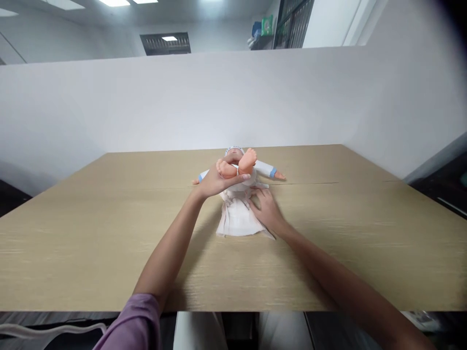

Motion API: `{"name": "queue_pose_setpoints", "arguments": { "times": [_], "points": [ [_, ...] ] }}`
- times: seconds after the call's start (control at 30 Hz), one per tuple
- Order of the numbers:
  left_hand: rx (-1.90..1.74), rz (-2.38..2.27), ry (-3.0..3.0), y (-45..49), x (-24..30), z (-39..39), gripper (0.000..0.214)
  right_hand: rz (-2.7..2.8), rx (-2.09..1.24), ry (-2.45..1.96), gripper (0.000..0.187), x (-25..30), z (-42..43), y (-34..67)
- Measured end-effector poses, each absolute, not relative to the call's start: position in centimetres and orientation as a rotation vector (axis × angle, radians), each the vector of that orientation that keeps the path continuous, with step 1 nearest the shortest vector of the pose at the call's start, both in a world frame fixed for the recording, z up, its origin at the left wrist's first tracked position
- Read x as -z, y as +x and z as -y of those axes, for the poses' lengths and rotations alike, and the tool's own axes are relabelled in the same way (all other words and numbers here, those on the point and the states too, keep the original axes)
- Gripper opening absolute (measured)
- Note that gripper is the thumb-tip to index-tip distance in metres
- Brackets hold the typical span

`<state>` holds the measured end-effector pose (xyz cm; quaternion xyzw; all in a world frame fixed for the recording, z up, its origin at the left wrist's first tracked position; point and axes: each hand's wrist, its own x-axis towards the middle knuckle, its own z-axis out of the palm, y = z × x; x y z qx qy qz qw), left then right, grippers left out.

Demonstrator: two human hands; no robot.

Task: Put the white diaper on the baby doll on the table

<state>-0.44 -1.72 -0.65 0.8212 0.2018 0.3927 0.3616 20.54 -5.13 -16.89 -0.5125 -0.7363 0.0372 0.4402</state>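
A baby doll lies on its back on the wooden table, arms spread, wearing white sleeves with blue cuffs. My left hand is closed round the doll's ankles and holds both feet up in the air. Under the doll's bottom lies a white diaper, spread toward me. My right hand rests on the diaper's right side by the doll's hip, fingers pressed on the fabric.
White partition walls stand behind and to the right of the table. The table's near edge runs across the bottom. A white cord hangs at the lower left below the table.
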Motion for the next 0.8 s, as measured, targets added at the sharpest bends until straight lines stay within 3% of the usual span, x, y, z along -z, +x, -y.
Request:
{"name": "queue_pose_setpoints", "arguments": {
  "times": [0.17,0.37,0.43,0.67,0.8],
  "points": [
    [-1.03,-0.518,2.118,-0.6,0.5,1.6,0.041,1.861,-0.12,-1.225,0.022,17.3,4.7,21.5],
    [-0.93,-0.571,2.17,-0.3,1.8,2.5,0.043,1.696,-0.067,-1.176,0.064,15.3,5.9,21.4],
    [-0.892,-0.593,2.219,0.0,2.4,3.2,0.042,1.729,-0.131,-1.112,0.069,14.3,6.3,21.1],
    [-0.892,-0.467,2.383,-1.9,4.4,4.7,0.045,2.019,-0.362,-0.923,0.045,11.1,7.7,23.1],
    [-0.749,-0.553,2.526,-6.0,7.6,4.3,0.046,2.312,-0.261,-0.819,0.042,12.6,8.3,26.7]
  ]
}}
